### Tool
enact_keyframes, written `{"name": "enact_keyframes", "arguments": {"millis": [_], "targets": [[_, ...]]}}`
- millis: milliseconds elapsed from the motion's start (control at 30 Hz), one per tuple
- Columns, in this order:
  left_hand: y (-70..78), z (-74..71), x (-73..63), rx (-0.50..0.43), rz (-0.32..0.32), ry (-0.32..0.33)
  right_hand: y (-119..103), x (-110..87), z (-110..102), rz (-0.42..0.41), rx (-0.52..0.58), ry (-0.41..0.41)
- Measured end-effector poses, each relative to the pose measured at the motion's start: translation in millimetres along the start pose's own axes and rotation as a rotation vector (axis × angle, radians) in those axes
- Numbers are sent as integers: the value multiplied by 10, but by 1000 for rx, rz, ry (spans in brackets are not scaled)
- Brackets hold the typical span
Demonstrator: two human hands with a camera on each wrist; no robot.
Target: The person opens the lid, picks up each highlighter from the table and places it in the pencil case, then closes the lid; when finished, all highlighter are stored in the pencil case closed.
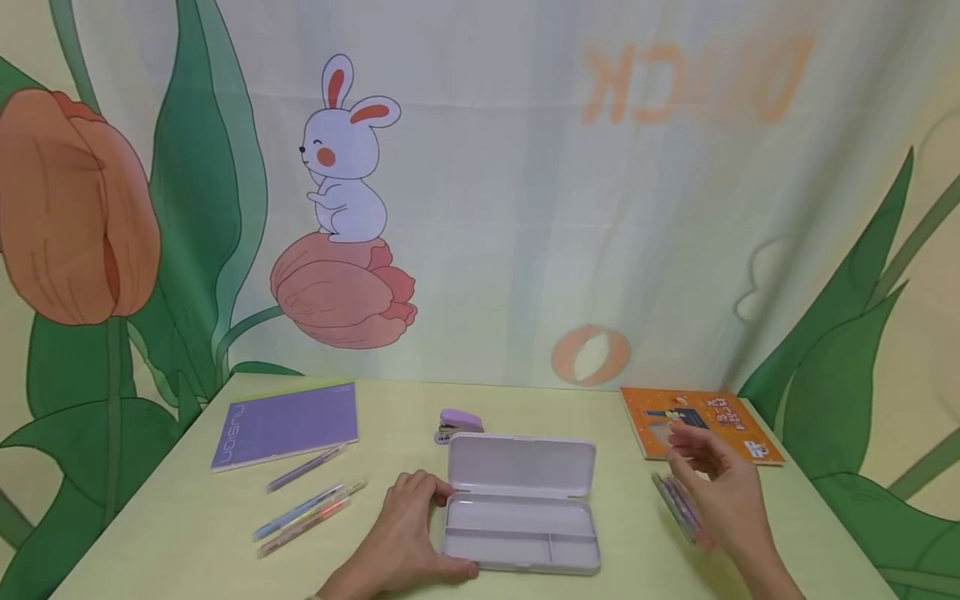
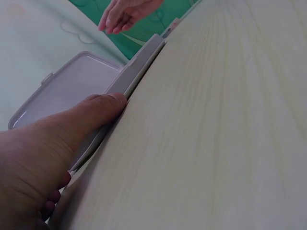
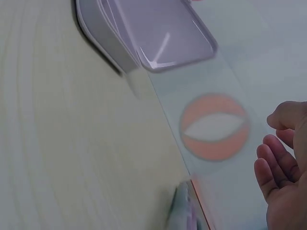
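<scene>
An opened pale lilac pencil case (image 1: 498, 547) lies on the table, its lid (image 1: 521, 465) tipped back and its compartments bare. My left hand (image 1: 405, 529) grips its left end, thumb (image 2: 108, 103) along the front edge and fingers round toward the hinge. My right hand (image 1: 723, 492), loosely curled, hovers over several pens (image 1: 675, 508) right of the case. Nothing shows between its fingers in the right wrist view, where the hand (image 3: 283, 177) is at the right edge. It partly hides the pens in the head view.
Behind the case sits a purple stapler (image 1: 459, 423). A purple notebook (image 1: 288, 425) lies at the back left, with a purple pen (image 1: 306, 469) and several other pens (image 1: 303, 521) before it. An orange booklet (image 1: 705, 423) lies at the back right, and a printed curtain (image 1: 480, 208) hangs behind the table.
</scene>
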State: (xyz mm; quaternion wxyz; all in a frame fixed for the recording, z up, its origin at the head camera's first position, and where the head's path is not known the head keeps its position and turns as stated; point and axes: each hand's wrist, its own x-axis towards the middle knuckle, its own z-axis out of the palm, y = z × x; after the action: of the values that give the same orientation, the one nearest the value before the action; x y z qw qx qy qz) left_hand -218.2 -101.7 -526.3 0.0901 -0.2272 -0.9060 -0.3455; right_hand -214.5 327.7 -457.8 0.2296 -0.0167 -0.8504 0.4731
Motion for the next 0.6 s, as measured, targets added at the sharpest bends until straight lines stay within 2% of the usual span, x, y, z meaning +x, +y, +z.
{"name": "enact_keyframes", "arguments": {"millis": [133,233,400,600], "targets": [[4,6,-6,5,-1,-3,112,-3,-167,42,-74,34],[7,12,-1,8,1,-9,229,-26,-265,88,-132,28],[13,10,11,2,-1,-9,412,-49,-358,189,-244,-45],[9,-7,-3,10,-12,-6,541,-50,-357,206,-318,-115]]}}
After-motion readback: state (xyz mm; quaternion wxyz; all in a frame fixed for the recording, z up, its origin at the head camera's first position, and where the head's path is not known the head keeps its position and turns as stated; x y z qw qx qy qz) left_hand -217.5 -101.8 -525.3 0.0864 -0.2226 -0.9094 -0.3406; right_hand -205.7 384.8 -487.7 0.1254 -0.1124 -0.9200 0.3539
